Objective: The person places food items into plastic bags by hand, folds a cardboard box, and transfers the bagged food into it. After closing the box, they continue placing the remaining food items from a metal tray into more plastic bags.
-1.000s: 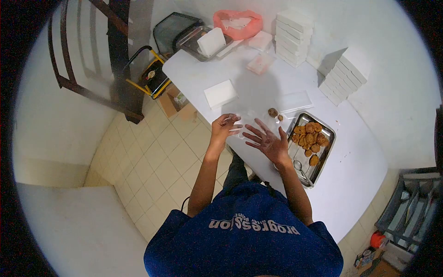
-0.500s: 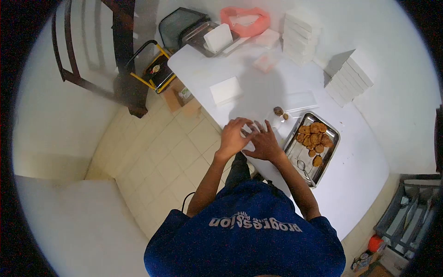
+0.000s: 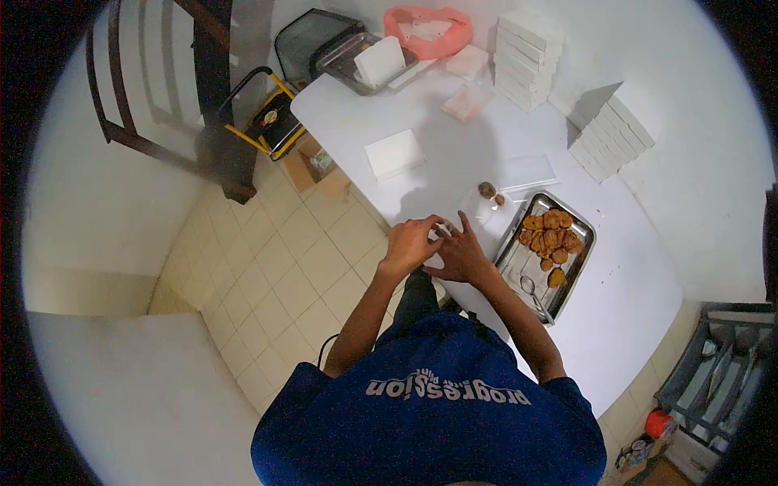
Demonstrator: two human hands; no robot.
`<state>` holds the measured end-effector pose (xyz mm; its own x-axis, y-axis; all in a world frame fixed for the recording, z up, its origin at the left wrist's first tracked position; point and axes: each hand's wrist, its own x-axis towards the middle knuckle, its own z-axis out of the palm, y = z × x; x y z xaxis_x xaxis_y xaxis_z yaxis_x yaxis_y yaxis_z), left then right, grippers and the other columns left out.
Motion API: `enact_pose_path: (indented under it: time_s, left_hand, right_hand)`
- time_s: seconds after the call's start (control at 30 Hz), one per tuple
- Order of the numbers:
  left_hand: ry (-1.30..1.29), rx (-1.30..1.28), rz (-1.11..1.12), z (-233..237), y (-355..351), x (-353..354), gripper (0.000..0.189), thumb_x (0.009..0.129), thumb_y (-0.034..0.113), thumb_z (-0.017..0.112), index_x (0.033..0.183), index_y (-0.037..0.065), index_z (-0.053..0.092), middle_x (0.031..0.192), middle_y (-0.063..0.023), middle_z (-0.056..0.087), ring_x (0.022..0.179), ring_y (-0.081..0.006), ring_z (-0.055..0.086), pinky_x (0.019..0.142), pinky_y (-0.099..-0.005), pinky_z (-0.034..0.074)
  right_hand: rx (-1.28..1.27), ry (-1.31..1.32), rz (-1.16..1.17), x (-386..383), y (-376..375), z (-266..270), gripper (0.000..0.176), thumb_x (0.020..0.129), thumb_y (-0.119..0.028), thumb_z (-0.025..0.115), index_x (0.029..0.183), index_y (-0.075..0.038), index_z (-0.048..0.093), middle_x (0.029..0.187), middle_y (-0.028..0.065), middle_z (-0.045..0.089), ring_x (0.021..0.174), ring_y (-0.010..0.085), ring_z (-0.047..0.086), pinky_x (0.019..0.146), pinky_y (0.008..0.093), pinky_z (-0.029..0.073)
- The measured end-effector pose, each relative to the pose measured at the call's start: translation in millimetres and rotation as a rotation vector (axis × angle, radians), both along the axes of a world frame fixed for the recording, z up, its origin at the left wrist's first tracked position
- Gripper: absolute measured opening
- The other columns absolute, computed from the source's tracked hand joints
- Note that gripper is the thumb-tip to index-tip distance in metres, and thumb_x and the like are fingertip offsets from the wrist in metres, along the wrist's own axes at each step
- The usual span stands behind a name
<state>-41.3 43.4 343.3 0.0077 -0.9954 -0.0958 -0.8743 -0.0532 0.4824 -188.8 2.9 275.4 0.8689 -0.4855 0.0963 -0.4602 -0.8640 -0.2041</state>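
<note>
My left hand [image 3: 410,246] is at the near edge of the white table, its fingers bent inward and closed near my right fingertips. Whatever they pinch, if anything, is too small to make out. Close against it, my right hand [image 3: 463,254] has its fingers spread and its thumb stretched out to the left. Just beyond my right fingers lies a clear plastic bag [image 3: 484,212], with a few brown cookies [image 3: 487,190] at its far end. To the right, a metal tray [image 3: 519,267] carries a pile of brown cookies [image 3: 552,236] and a spoon [image 3: 529,287].
A white box [image 3: 395,154] and a clear plastic lid [image 3: 527,172] lie on the table [image 3: 616,324]. Stacked white boxes [image 3: 525,65] and more boxes [image 3: 609,139] stand by the wall. At the back are a pink bag [image 3: 438,47] and another metal tray [image 3: 344,63].
My left and right fingers have come slightly closer together at the same spot. The view has shifted a little; the cookies, tray and boxes stay in place.
</note>
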Motion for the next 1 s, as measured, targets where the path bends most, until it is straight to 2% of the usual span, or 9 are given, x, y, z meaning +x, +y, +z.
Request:
enact_pose_path:
  time_s: [0.1,0.17,0.27,0.53,0.6,0.7,0.77,0.9,1.0]
  left_hand:
    - [0.025,0.051,-0.016,-5,-3,7,0.040,0.073,0.021,0.069,0.112,0.014,0.061,0.097,-0.0087,0.071,0.088,-0.0291,0.068,0.078,-0.0409,0.053]
    - [0.044,0.095,-0.048,-9,-4,13,0.040,0.075,0.021,0.069,0.113,0.013,0.060,0.098,-0.0084,0.071,0.087,-0.0291,0.068,0.077,-0.0406,0.053]
    - [0.047,0.149,-0.106,-24,-7,17,0.039,0.076,0.020,0.069,0.114,0.012,0.059,0.098,-0.0088,0.071,0.087,-0.0295,0.068,0.077,-0.0408,0.054]
    - [0.114,0.192,-0.098,-36,-6,19,0.040,0.074,0.018,0.068,0.112,0.008,0.060,0.097,-0.0125,0.070,0.090,-0.0320,0.067,0.082,-0.0406,0.052]
    - [0.125,0.243,-0.149,-37,-6,25,0.043,0.076,0.017,0.071,0.116,0.006,0.057,0.105,-0.0129,0.069,0.097,-0.0276,0.067,0.086,-0.0402,0.053]
    - [0.187,0.296,-0.197,-35,-6,30,0.046,0.075,0.015,0.073,0.116,0.003,0.057,0.107,-0.0147,0.067,0.099,-0.0268,0.067,0.086,-0.0392,0.053]
    - [0.197,0.313,-0.200,-40,-7,31,0.047,0.073,0.015,0.074,0.116,0.003,0.057,0.106,-0.0149,0.067,0.099,-0.0272,0.067,0.086,-0.0395,0.053]
    - [0.125,0.377,-0.168,-52,-9,26,0.048,0.071,0.012,0.074,0.115,0.004,0.057,0.105,-0.0157,0.068,0.098,-0.0283,0.067,0.085,-0.0406,0.053]
    - [0.036,0.369,-0.183,-47,-10,16,0.047,0.071,0.010,0.072,0.115,0.006,0.056,0.104,-0.0152,0.068,0.096,-0.0301,0.067,0.082,-0.0417,0.054]
  right_hand:
    - [-0.027,0.009,0.021,0,2,-4,0.078,0.077,-0.072,0.048,0.134,-0.019,0.050,0.137,0.0108,0.048,0.130,0.0309,0.042,0.112,0.0634,0.000]
    - [0.094,0.005,0.049,2,5,-6,0.069,0.076,-0.065,0.054,0.129,-0.020,0.056,0.137,0.0112,0.049,0.131,0.0274,0.041,0.113,0.0606,0.002]
    - [0.113,0.067,0.064,2,10,-9,0.067,0.077,-0.067,0.052,0.128,-0.024,0.057,0.136,0.0106,0.050,0.126,0.0280,0.047,0.113,0.0614,0.001]
    - [0.083,0.102,0.069,1,14,-12,0.072,0.077,-0.072,0.048,0.128,-0.023,0.056,0.134,0.0065,0.053,0.120,0.0282,0.053,0.112,0.0624,-0.002]
    - [0.062,0.109,0.081,2,13,-10,0.074,0.078,-0.074,0.047,0.129,-0.021,0.055,0.132,0.0043,0.055,0.118,0.0287,0.054,0.112,0.0632,-0.004]
    - [0.115,0.209,0.153,5,15,-2,0.070,0.079,-0.071,0.048,0.127,-0.022,0.057,0.131,0.0047,0.056,0.116,0.0290,0.055,0.112,0.0635,-0.004]
    - [0.133,0.406,0.201,10,17,3,0.065,0.075,-0.075,0.049,0.118,-0.029,0.064,0.124,0.0072,0.060,0.122,0.0293,0.051,0.112,0.0615,-0.002]
    - [0.135,0.285,0.186,3,21,-21,0.068,0.074,-0.075,0.049,0.122,-0.028,0.062,0.127,0.0080,0.058,0.124,0.0311,0.049,0.112,0.0617,-0.002]
    - [-0.035,0.092,0.132,-2,22,-33,0.071,0.074,-0.075,0.048,0.125,-0.028,0.059,0.130,0.0090,0.056,0.126,0.0318,0.047,0.112,0.0615,-0.003]
